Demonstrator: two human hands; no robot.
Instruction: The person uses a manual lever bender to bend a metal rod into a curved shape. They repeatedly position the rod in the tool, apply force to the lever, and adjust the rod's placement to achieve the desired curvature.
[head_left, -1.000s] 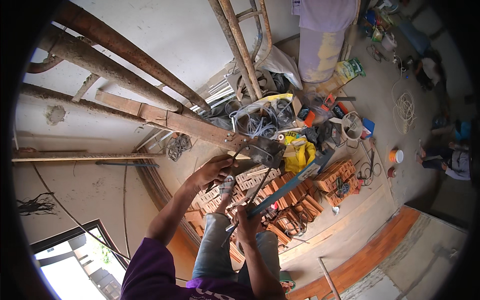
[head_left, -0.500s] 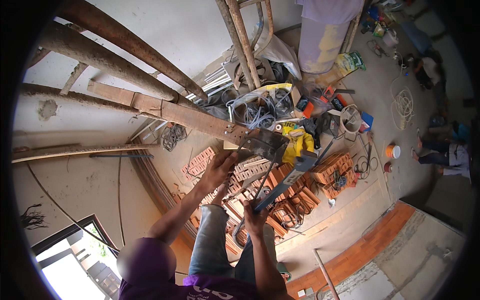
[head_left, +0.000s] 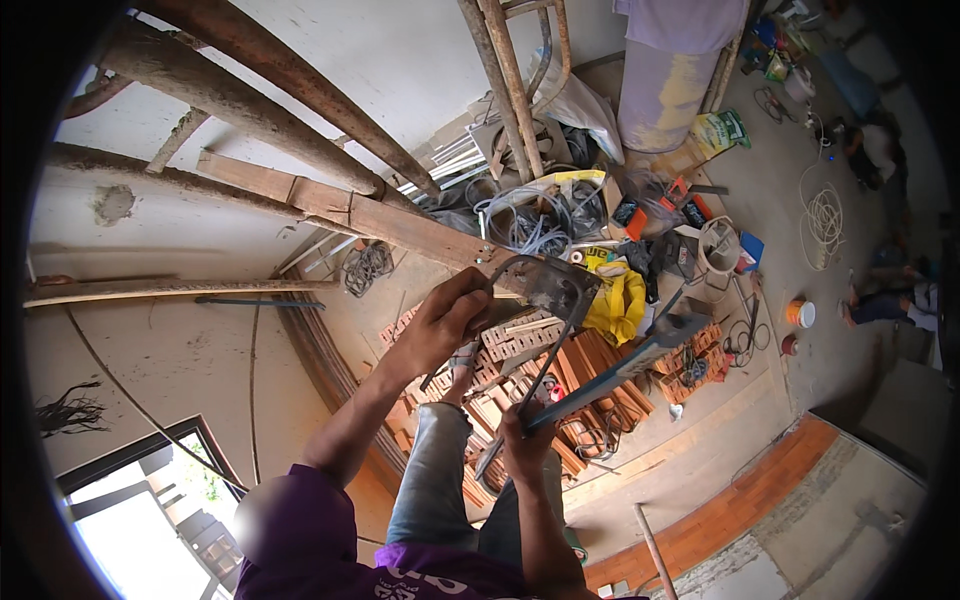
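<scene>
A wooden plank (head_left: 390, 225) slants in from the upper left, with a dark metal piece (head_left: 552, 290) at its near end. Just left of that end, my left hand (head_left: 445, 318) is closed around a thin dark rod or cable (head_left: 530, 260). It arches over the metal piece and comes down toward my right hand. My right hand (head_left: 525, 447) is wrapped round the lower end of a blue-grey hacksaw (head_left: 615, 380). The saw's far end points up to the right, apart from the plank. My fingers partly hide its handle.
Rusty scaffold pipes (head_left: 250, 100) cross the upper left. Below lie stacked red bricks (head_left: 690, 360), a yellow bag (head_left: 615, 300), coiled hoses (head_left: 525, 220) and a white-orange bucket (head_left: 800, 313). Another person (head_left: 895, 305) is at the far right. A loose cable (head_left: 822, 225) lies on the floor there.
My left hand has risen slightly, and the dark rod or cable now arches higher over the metal piece. The hacksaw's far end has swung right, away from the plank. The whole view has shifted slightly.
</scene>
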